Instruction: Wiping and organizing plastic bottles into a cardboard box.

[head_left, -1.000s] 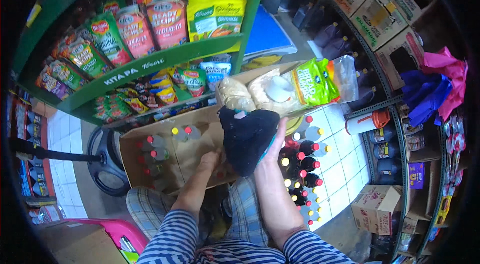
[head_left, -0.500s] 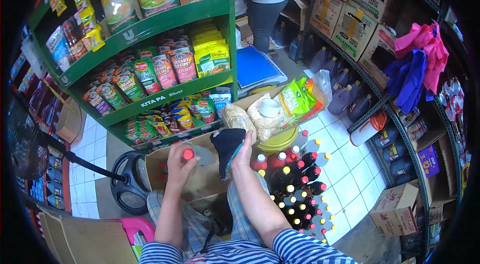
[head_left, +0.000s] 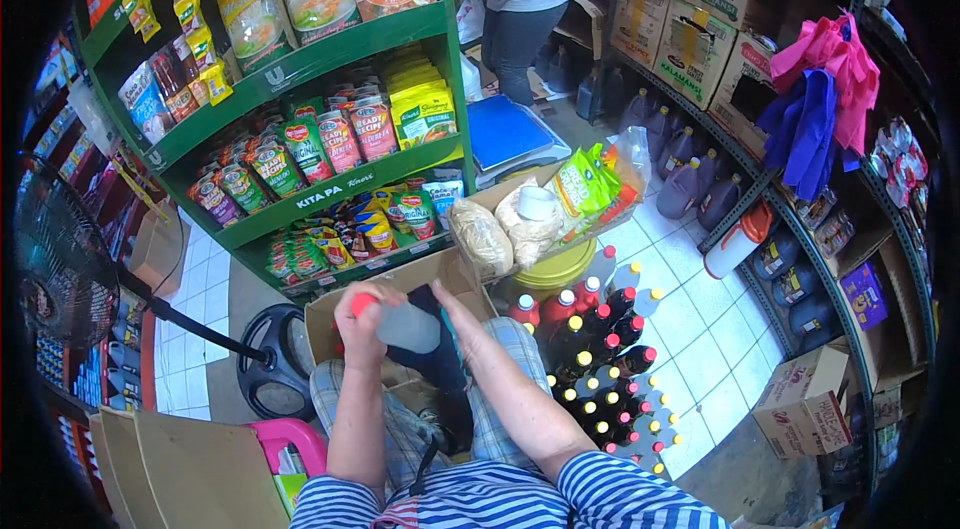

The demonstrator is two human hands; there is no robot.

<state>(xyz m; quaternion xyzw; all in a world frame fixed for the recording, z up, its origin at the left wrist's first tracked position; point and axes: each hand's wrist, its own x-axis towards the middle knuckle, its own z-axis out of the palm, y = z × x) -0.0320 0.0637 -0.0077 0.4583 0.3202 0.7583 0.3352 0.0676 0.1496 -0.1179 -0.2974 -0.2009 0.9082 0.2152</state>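
"Gripping what?"

"Gripping a translucent, red-capped plastic bottle (head_left: pixel 410 327) in the left hand (head_left: pixel 357 329), holding black cloth (head_left: pixel 432 365) behind it in the right hand (head_left: pixel 459 323), nearer than the brown cardboard box's (head_left: pixel 430 272) far edge."

"Finishing?"

"Seemingly not yet setting it down."

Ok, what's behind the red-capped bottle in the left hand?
The black cloth in the right hand shows above and below the bottle, with the cardboard box beyond. The bottle and left hand hide whatever lies directly behind them.

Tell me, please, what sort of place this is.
Probably a small grocery shop: a green display rack holds rows of sauce pouches, many capped bottles stand on the tiled floor, and cardboard cartons sit in stacks.
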